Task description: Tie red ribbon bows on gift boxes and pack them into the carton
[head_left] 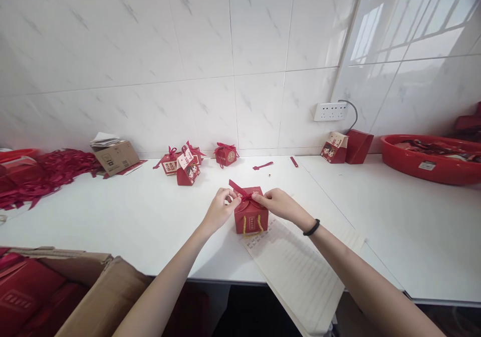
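Note:
A small red gift box (251, 217) with gold rope handles stands on the white table (112, 217), in front of me. A dark red ribbon (240, 191) crosses its top. My left hand (221, 210) pinches the ribbon at the box's left side, fingers closed. My right hand (273, 203) pinches the ribbon at the right side, fingers closed too; a black band circles that wrist. A lined paper sheet (296, 272) lies under my right forearm, partly over the table's front edge.
Several finished red boxes (188, 164) stand by the back wall. A pile of red ribbons (45, 172) and a small cardboard box (115, 156) lie far left. An open carton (75, 292) sits at bottom left. A red basin (432, 159) is at far right.

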Motion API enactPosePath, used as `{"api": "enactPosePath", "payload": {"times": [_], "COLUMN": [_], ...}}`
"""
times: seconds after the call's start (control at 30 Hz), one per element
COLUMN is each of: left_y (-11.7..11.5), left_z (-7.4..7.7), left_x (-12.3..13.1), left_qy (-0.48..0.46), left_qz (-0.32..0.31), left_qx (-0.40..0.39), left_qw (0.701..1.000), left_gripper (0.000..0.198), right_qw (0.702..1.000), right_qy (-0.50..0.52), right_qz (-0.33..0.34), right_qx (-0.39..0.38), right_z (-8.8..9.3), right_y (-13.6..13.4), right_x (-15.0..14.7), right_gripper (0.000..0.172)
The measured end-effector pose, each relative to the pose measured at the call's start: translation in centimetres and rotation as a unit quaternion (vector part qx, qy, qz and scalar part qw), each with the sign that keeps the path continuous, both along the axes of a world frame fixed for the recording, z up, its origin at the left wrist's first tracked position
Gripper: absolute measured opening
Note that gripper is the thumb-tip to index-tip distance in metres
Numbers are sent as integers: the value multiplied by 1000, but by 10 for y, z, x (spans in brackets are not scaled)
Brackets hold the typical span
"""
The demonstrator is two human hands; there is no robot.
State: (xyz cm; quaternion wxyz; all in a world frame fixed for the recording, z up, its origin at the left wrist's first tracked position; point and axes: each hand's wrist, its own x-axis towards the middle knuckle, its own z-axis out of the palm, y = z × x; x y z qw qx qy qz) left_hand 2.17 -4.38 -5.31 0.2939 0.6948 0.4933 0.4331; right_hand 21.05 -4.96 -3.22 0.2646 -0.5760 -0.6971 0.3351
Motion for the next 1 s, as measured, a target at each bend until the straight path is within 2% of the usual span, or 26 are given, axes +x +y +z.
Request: {"api": "enactPosePath", "payload": {"times": [0.1, 0.2, 0.4, 0.63, 0.83, 1.0], "left_y": [2, 5, 12, 15, 14, 14], "left_z": [-2, -2, -5, -12, -13, -17], "left_x": [0, -2, -12, -17, -16, -15], "left_qy": [-18, -57, -133, -139, -124, -125], "left_qz": [-11, -59, -134, -174, -169, -159], "left_qx": [-34, -112, -196, -190, -159, -156], "left_qw": [999, 990, 962, 956, 965, 967], "left_gripper": [23, 30, 36, 36, 37, 39], "right_qw": [1000, 993, 946, 916, 896, 883], "right_qy": [25, 95, 261, 346, 397, 411], "right_qz": [10, 17, 55, 91, 89, 123], "right_qx": [-13, -64, -181, -183, -178, -191], "right_z": [-2, -4, -6, -17, -25, -33], "right_y": [2, 6, 9, 11, 9, 10], "right_x": [0, 5, 15, 22, 26, 28], "right_gripper": [41, 29, 29, 35, 36, 35]}}
